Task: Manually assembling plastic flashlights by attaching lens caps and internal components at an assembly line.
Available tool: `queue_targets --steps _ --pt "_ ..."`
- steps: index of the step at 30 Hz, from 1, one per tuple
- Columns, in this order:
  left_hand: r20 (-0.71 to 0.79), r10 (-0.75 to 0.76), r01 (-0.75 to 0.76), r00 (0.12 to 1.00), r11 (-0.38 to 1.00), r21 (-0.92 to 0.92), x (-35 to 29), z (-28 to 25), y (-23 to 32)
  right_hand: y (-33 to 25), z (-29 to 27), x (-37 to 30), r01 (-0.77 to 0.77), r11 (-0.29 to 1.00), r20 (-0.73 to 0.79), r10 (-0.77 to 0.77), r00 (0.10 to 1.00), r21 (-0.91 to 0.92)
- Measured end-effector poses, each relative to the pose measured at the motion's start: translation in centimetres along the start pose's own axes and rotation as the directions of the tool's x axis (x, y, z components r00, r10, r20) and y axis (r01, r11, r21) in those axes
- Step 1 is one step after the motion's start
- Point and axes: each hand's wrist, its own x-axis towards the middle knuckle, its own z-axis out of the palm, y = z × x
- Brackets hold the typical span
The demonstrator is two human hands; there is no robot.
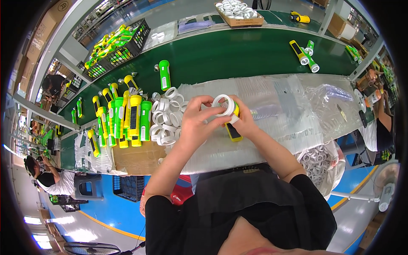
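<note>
I find one ring (230, 107) between the left hand (198, 121) and right hand (245, 122), over the sheeting (291, 129). Loose rings (166, 121) lie to the left, clustered flashlights (120, 117) farther left. Behind runs the belt (229, 55), three flashlights (299, 52) on its right; beyond it, a ring-filled carton (243, 22).

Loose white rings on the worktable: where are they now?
Head view, left of centre: the white rings lie piled between the flashlights and the left hand.
</note>
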Motion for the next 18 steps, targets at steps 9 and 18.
queue_targets --steps 9,18 --pt "0.083 -0.018 0.017 0.996 1.000 0.012 0.9 0.0 0.6 -2.4 -1.0 0.7 0.205 0.977 0.005 -0.206 0.979 0.066" --pt "0.190 0.022 -0.011 0.981 0.998 -0.059 1.5 2.2 1.3 -10.8 -6.6 2.0 0.403 0.587 0.396 -0.149 0.906 -0.702"
